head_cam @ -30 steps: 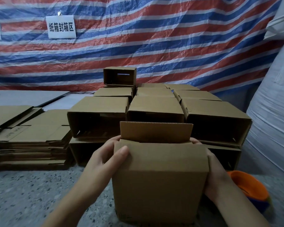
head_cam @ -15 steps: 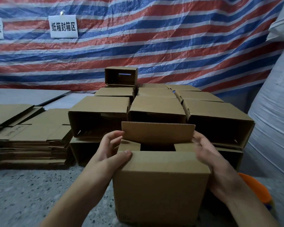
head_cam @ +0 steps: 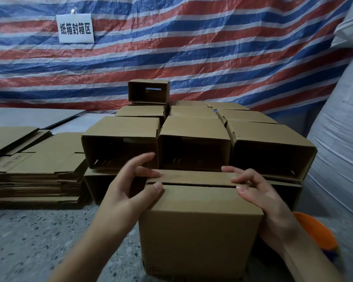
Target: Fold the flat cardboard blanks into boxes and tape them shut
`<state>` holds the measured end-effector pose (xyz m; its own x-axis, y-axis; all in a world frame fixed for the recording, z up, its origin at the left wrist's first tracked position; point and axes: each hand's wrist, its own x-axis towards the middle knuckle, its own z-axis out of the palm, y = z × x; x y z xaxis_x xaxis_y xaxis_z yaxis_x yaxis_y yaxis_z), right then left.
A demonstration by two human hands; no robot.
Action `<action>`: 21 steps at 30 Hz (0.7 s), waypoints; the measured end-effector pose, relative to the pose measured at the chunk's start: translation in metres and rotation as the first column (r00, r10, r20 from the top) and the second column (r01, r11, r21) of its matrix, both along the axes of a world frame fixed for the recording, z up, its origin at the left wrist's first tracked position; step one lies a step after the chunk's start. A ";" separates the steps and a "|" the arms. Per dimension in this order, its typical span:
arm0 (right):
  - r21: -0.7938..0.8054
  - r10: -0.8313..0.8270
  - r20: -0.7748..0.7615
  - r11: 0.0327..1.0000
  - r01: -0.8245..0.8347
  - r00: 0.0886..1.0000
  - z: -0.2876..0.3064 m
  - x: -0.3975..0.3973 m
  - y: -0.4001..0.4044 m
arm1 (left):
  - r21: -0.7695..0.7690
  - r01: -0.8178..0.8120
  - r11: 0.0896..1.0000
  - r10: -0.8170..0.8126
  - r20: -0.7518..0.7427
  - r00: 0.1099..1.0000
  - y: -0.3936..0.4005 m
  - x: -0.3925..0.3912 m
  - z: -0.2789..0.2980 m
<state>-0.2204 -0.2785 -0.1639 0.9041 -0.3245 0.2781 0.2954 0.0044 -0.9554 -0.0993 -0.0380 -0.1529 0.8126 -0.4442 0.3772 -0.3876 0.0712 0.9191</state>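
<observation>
A brown cardboard box [head_cam: 200,231] stands upright on the speckled floor right in front of me. Its far top flap [head_cam: 196,178] and near top flap lie folded down, meeting at a narrow dark seam. My left hand [head_cam: 126,192] is at the left end of the seam, thumb on the near flap and fingers pressing the far flap. My right hand [head_cam: 261,196] does the same at the right end, fingers spread and fairly straight. No tape is visible on the seam.
Behind the box, several folded boxes [head_cam: 192,129] lie stacked on their sides, open ends toward me. A pile of flat blanks [head_cam: 39,165] sits at the left. An orange object [head_cam: 314,231] lies at the lower right, beside large white sacks [head_cam: 338,139]. A striped tarp hangs behind.
The far flap, upright before, has been pushed down flat onto the box top. Both hands have moved from the box's sides up to the ends of the seam.
</observation>
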 end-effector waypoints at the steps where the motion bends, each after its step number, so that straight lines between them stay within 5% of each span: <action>1: 0.001 -0.013 -0.007 1.000 0.013 1.000 -0.002 0.000 0.001 | 0.014 -0.003 1.000 0.003 -0.012 1.000 0.000 -0.001 0.000; 7: -0.025 -0.038 -0.007 0.999 0.038 0.999 0.000 0.002 0.002 | 0.102 -0.030 0.994 0.035 -0.042 0.999 0.000 -0.013 0.010; 11: -0.036 -0.043 -0.004 0.998 0.043 0.999 -0.001 0.005 0.003 | 0.449 -0.253 0.857 0.082 0.367 0.927 0.005 -0.018 0.037; 14: -0.035 -0.066 -0.013 0.997 0.065 0.998 0.000 0.004 0.005 | 0.586 -0.347 0.732 -0.136 0.625 0.768 -0.014 -0.033 0.050; 18: -0.013 -0.060 -0.009 0.998 0.060 0.998 0.001 0.001 0.006 | 0.751 -0.267 0.604 -0.408 0.579 0.706 -0.043 -0.047 0.044; 21: -0.101 -0.097 -0.030 0.991 0.093 0.995 0.003 0.000 0.004 | 0.773 -0.329 0.543 -0.453 0.599 0.660 -0.048 -0.044 0.039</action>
